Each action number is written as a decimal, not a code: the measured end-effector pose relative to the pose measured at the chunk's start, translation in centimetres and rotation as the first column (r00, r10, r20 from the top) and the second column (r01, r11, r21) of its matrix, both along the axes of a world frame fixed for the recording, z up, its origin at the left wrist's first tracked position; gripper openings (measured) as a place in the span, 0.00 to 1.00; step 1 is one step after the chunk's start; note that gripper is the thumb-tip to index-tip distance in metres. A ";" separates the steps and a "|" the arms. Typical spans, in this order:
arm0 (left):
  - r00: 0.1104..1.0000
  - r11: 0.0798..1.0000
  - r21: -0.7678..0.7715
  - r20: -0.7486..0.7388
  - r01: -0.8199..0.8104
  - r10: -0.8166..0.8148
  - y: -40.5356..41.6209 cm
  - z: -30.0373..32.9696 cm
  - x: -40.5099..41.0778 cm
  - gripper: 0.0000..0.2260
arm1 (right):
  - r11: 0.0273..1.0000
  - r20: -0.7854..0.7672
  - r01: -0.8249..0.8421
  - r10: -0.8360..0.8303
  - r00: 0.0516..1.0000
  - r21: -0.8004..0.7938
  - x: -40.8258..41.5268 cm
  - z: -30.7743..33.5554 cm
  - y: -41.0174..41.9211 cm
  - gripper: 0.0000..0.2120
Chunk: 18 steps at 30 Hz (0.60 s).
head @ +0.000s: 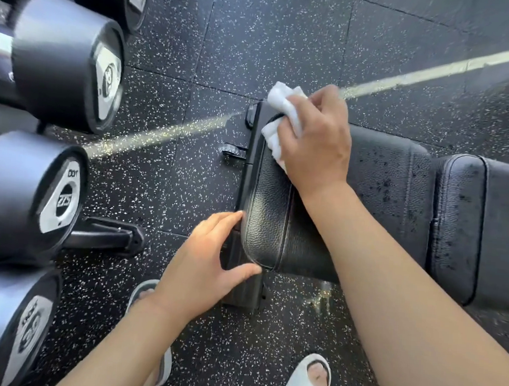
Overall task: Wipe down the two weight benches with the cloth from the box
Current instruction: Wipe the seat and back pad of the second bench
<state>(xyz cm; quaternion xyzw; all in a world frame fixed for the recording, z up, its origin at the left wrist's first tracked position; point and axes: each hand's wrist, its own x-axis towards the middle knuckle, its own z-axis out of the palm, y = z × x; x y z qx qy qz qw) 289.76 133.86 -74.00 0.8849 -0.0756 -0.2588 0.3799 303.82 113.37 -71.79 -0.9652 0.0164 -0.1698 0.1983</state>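
Right hand [314, 139] clenched around the bunched white cloth [277, 125], pressed on the far left corner of the black bench pad [271, 218]; left hand [209, 262] released, fingers straight against the pad's near left edge, steadying. Best done with firm overlapping strokes from this end toward the right, across the spotted area [389, 184] and onto the second pad [459, 225]. Worth turning the cloth to a fresh face and tracing the seams. Dumbbells [66, 62] racked well left
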 end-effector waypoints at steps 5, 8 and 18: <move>0.997 1.000 -0.026 0.080 0.004 -0.002 0.2 1.6 1.5 0.33 | 0.996 -0.021 -0.093 0.093 0.995 0.000 -6.5 -0.2 0.1 0.10; 0.982 0.999 -0.028 0.188 -0.028 0.033 -0.8 2.8 3.3 0.23 | 0.978 -0.100 -0.198 0.203 0.974 0.063 -13.9 -0.6 -0.4 0.15; 0.925 0.994 0.036 0.370 -0.100 0.080 -11.3 3.5 10.5 0.20 | 0.999 -0.112 0.019 -0.013 0.994 0.046 -10.4 0.2 -8.9 0.14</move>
